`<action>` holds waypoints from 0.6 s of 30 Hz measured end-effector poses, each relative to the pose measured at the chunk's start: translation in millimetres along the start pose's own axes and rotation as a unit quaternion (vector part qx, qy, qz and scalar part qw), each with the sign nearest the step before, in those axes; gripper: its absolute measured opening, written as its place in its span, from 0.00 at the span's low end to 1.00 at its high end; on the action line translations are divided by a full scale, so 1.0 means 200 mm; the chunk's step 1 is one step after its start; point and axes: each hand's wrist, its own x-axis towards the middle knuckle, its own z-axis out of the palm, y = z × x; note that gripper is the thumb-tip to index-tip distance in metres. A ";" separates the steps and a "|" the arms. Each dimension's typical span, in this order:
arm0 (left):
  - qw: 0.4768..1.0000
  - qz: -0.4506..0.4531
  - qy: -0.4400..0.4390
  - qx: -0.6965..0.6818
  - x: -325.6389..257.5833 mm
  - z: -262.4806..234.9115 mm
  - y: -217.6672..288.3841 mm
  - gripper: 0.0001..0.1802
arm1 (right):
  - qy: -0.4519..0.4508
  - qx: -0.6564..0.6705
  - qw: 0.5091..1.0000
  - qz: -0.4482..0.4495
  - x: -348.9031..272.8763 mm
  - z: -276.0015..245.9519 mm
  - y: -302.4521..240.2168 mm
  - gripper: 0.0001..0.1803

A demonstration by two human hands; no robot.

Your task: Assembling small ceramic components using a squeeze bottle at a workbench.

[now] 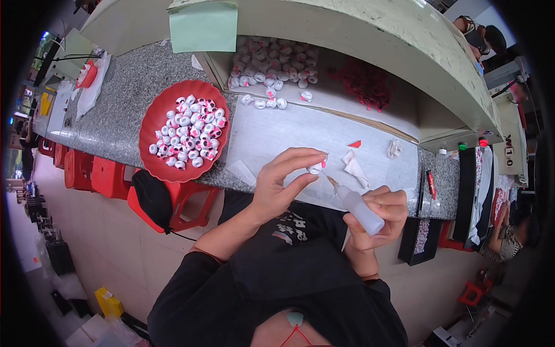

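White plastic, cloudy and half see-through, made up the squeeze bottle (pixel 359 208) in the right hand (pixel 381 213); fingers and thumb were wrapped round it, and its thin nozzle pointed up and leftward. The left hand (pixel 284 178) had a small white bead-like piece (pixel 315 169) with a pink patch pinched between thumb and fingertips, held above the near part of a white sheet (pixel 254 144); the nozzle's tip was just beside that piece – whether they touched, I could not tell.

To the left, a red scalloped bowl (pixel 151 110) sat on the speckled stone worktop (pixel 130 72), heaped with similar pieces; beyond the sheet, more of them (pixel 272 61) were piled inside a pale shelf unit (pixel 381 43), a few lying loose at the front; a dark pink heap (pixel 367 84) lay to their right. Crumpled white tissue (pixel 354 168) rested near the bottle, with a red triangular scrap (pixel 354 144) just behind it; further right lay a red tool (pixel 431 185) – and a person in a striped shirt (pixel 498 247) sat well apart.
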 end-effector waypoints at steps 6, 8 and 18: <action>0.980 -0.027 0.167 -0.104 0.04 -0.16 -0.03 0.23 | -0.036 -0.049 0.990 0.129 0.08 -0.12 0.21 0.17; 0.978 -0.010 0.185 -0.093 0.04 -0.21 -0.04 0.22 | -0.071 0.041 0.952 0.295 0.15 -0.12 0.33 0.15; 0.979 -0.034 0.184 -0.080 0.03 -0.21 -0.03 0.20 | -0.130 -0.499 0.856 -0.044 0.47 -0.08 1.29 0.13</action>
